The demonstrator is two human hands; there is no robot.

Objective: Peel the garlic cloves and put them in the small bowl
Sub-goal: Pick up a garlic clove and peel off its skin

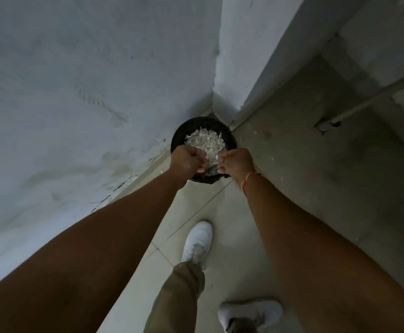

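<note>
A black round bin point(227, 138) stands on the floor in the wall corner, filled with a heap of white garlic peels point(204, 140). Both my hands are held over its near edge with curled fingers. My left hand point(187, 162) and my right hand point(235, 164) each grip one side of a thin grey thing point(211, 170), maybe a plate or small bowl, which is mostly hidden between them. Some white peel bits show at its far edge between my fingertips. No garlic cloves are visible.
Grey plastered walls meet in the corner just behind the bin. The floor is pale tile point(215, 212) with scattered peel flecks. My white shoes point(197, 241) stand on it below my arms. A step or ledge runs along the right point(340, 116).
</note>
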